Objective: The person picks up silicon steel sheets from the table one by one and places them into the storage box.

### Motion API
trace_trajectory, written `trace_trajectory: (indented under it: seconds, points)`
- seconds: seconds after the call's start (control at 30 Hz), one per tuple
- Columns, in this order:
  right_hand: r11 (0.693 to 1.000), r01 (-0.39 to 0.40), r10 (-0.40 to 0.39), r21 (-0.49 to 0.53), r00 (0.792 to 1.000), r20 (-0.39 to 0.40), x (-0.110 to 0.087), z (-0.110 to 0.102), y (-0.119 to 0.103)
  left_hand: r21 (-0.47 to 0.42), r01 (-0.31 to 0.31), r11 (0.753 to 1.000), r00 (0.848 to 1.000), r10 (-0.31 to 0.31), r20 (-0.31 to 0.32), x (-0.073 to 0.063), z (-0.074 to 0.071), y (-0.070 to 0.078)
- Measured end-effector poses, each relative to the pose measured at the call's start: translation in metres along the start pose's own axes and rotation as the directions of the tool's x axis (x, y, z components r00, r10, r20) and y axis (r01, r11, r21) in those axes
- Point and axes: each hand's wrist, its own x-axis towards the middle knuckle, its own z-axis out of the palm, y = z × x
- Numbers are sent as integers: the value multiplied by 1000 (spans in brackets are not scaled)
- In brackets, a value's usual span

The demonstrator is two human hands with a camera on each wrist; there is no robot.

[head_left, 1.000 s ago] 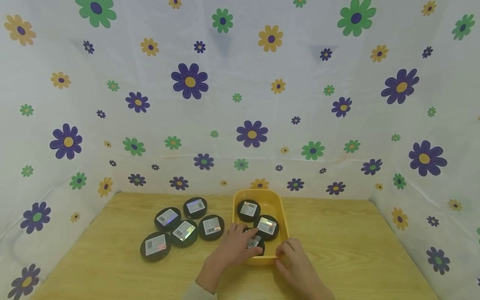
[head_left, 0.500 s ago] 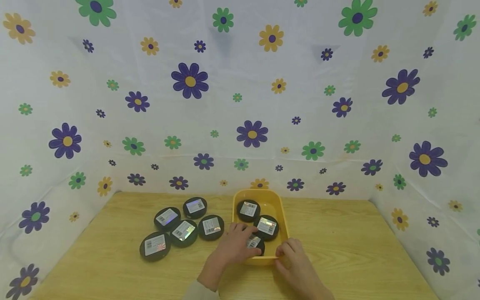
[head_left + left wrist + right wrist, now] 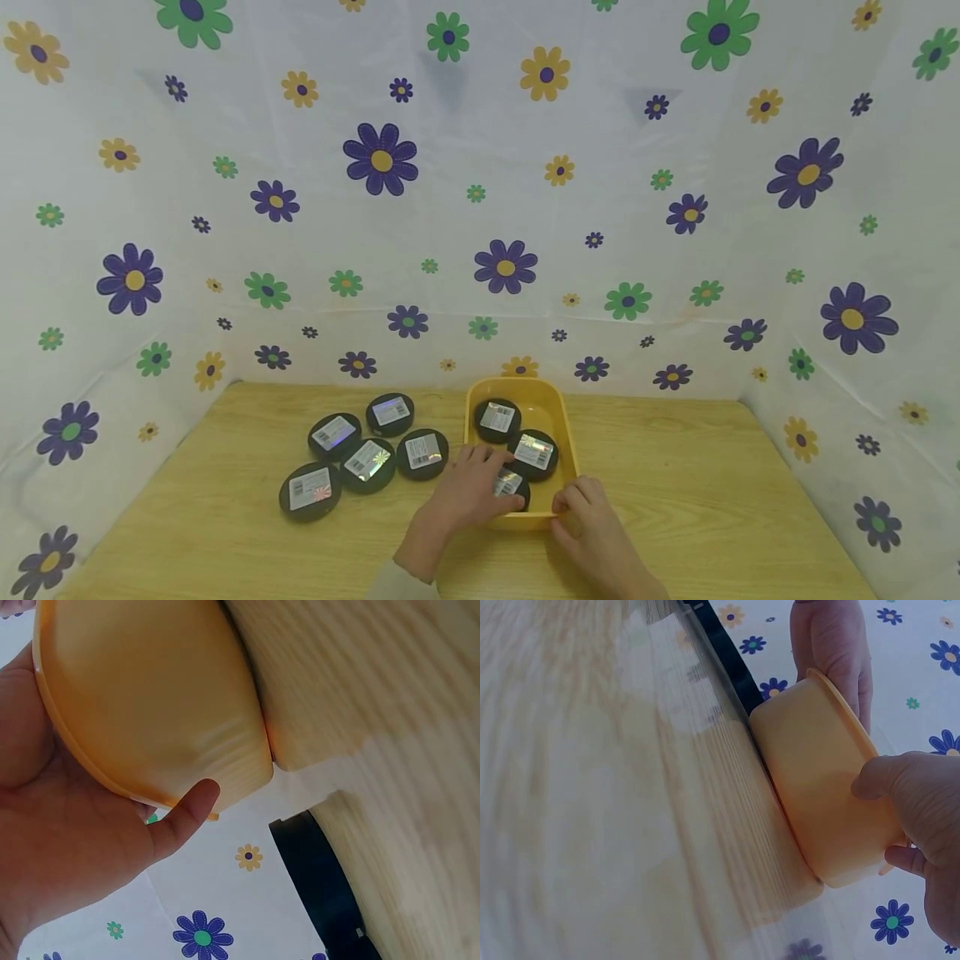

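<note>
A yellow plastic tray stands on the table with three flat, round black containers in it, each bearing a white barcode label. My left hand reaches over the tray's left rim. Its thumb and fingers hold the nearest round black container, partly covering it. In the left wrist view the little finger lies along the tray's outer wall. At the front right corner, my right hand pinches the tray's rim. The right wrist view shows the thumb against the outside wall.
Left of the tray, several more round black containers lie on the wooden table, labels up; the closest one is just beside the tray. A white cloth with printed flowers encloses the table's back and sides.
Both hands keep their places at the tray, and the containers stay where they were. Only the head view has shifted very slightly.
</note>
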Motion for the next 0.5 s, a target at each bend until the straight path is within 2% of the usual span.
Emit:
trace_trajectory:
  seconds: [0.5]
  points:
    - [1000, -10, 10, -5, 1000, 1, 0, 0, -1, 55, 2, 998, 1000, -3, 17, 1, 1, -1]
